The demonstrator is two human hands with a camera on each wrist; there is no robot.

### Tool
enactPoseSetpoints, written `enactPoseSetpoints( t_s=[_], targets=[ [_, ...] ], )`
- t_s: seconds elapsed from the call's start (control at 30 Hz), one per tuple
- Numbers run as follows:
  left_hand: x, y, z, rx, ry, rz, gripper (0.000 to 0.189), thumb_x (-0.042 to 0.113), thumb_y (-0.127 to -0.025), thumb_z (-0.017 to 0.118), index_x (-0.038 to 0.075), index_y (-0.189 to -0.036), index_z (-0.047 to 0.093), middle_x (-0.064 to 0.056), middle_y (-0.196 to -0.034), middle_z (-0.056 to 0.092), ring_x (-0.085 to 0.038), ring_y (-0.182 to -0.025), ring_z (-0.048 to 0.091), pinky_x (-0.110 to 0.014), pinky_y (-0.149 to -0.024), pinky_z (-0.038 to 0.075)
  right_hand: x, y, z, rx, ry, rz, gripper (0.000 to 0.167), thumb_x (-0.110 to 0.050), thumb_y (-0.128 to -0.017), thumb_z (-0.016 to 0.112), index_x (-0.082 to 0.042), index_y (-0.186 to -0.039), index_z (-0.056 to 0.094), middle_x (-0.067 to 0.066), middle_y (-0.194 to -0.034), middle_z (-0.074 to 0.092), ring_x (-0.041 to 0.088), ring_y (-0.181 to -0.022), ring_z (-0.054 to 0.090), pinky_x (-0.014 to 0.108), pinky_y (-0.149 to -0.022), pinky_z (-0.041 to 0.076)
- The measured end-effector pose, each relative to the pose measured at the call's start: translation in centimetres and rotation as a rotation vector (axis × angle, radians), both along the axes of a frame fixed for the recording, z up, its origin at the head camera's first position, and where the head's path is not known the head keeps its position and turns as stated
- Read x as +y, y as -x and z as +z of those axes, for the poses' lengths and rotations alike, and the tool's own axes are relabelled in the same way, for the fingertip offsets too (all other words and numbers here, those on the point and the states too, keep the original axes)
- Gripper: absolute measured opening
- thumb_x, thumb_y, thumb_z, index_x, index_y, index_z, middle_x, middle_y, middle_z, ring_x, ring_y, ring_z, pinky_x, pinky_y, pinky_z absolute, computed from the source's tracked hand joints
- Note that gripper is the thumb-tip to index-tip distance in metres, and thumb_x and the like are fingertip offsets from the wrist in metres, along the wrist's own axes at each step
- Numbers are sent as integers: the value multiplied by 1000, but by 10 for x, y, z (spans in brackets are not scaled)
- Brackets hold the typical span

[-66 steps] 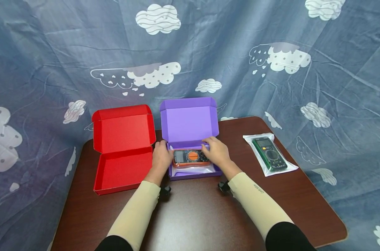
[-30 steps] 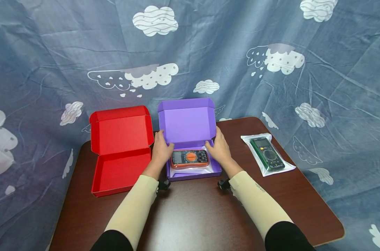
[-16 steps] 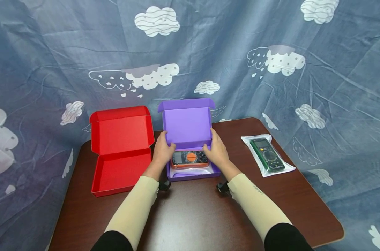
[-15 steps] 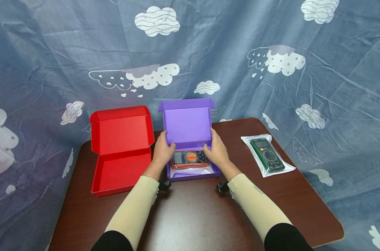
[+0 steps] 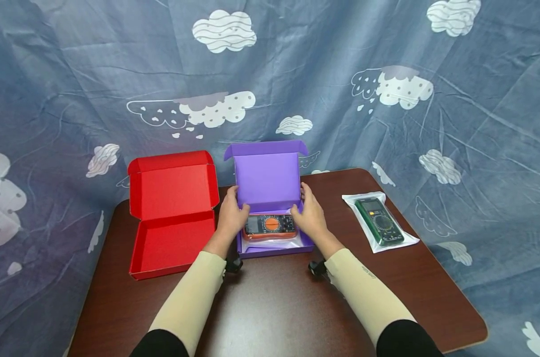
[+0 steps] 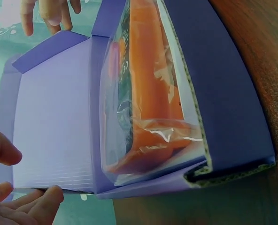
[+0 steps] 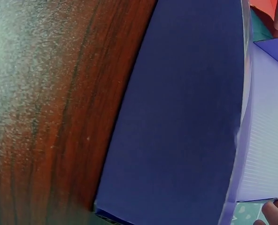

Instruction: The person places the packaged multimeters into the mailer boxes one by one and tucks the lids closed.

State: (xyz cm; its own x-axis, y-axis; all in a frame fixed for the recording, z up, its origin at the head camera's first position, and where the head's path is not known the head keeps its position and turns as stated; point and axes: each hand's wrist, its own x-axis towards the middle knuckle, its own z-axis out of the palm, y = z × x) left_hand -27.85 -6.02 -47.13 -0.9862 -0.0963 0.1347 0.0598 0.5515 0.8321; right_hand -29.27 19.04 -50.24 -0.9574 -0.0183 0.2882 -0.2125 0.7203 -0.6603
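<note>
An opened purple box (image 5: 276, 252) stands mid-table with its lid (image 5: 268, 178) raised. Inside lies an orange-and-black multimeter (image 5: 270, 225) in a clear plastic bag; its orange side (image 6: 150, 70) fills much of the left wrist view. My left hand (image 5: 230, 218) is at the lid's left side, fingertips (image 6: 52, 197) right at the lid edge, thumb apart from them. On the other side, my right hand (image 5: 312, 215) has its fingers extended by the lid's right edge and its thumb over the box's rim. Only a few right fingertips (image 7: 275, 213) show in the right wrist view.
An open red box (image 5: 173, 243) stands to the left, lid up. A green multimeter (image 5: 380, 221) in a white-edged plastic bag lies to the right on the brown table (image 5: 274, 307). A blue cloud-patterned curtain (image 5: 270, 64) hangs behind.
Both hands have moved off the multimeter to the sides of the purple lid. The lid's side flaps, splayed outward before, are turned in, so the lid looks narrower.
</note>
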Motion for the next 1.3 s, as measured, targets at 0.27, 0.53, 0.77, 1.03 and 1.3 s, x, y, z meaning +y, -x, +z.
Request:
enactPoseSetpoints(
  t_s=[0.27,0.53,0.77,1.03,1.3],
  targets=[
    [-2,-3,-2,52,-85,29,54,7,-98,58,-4,-149,44,-27,-139,60,-40,-127,64,-52,-108,52,1,-3,-1,-21,-13,-24,83,-16,-90,61,-5,-164,26,17,-151,53,35,-136,57,53,-110,48],
    [-5,-4,-9,103,-124,98,47,13,-101,49,-6,-143,53,-24,-120,70,-37,-106,71,-50,-96,57,5,-4,-3,6,-32,-43,83,-6,-82,57,-2,-161,33,19,-135,56,37,-116,62,52,-97,53],
    [-8,-3,-16,141,-160,153,39,13,-103,49,-6,-135,61,-25,-109,72,-37,-94,69,-52,-89,57,9,-5,-4,56,4,-26,73,-1,-81,56,-3,-154,47,17,-127,61,37,-113,63,52,-98,51],
    [-10,-4,-15,146,-146,168,35,13,-102,51,-7,-126,66,-26,-108,74,-39,-96,70,-53,-92,57,15,-6,-6,86,106,-16,63,3,-83,54,-4,-145,58,19,-123,69,37,-115,67,49,-94,52],
    [-12,-5,-17,161,-126,156,31,11,-102,53,-6,-120,72,-25,-109,76,-40,-99,71,-53,-92,56,18,-7,-4,51,239,-1,54,6,-86,51,2,-139,60,22,-121,72,36,-113,70,45,-98,56]
  ],
)
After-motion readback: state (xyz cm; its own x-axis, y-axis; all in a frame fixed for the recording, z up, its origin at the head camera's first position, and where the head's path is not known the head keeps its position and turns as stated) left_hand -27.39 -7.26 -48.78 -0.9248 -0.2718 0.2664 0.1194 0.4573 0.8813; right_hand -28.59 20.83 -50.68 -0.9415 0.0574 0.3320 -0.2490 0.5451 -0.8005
